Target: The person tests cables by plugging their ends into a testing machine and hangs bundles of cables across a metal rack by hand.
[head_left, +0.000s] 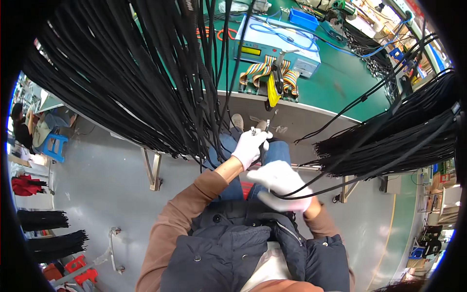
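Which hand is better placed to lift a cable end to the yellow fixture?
Probably the left hand: it holds cable ends nearer the yellow fixture, while the right hand is farther back and blurred.

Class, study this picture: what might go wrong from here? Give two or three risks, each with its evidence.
1. Cables crossing the right hand stretch off to the right; a sharp pull might snag them.
2. The gloved left hand holds small cable ends; one might slip.
3. The left bundle hangs close to that hand, so strands might catch.
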Tool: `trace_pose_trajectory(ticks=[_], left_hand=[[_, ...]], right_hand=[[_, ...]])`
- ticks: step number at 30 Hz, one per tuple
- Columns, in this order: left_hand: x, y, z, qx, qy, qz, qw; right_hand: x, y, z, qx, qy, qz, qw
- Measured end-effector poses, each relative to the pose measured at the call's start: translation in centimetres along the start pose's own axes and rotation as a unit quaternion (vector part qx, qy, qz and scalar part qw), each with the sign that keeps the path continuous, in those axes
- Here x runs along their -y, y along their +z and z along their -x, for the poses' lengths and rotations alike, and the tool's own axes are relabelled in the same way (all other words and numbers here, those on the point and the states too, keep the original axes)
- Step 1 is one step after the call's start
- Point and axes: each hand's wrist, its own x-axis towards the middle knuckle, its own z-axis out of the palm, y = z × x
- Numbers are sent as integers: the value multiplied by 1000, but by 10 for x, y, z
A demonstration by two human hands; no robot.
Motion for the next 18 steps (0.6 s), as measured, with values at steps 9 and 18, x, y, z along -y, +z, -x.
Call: trace_pose_trajectory(ticks=[9,18], left_hand=[[15,8,5,64,124,-46,989],[-18,12,-8,-64,247,-76,964]], right_hand=[[-96,0,-26,-327,212,-201,899],[-97,6,-46,-402,207,-335,827]])
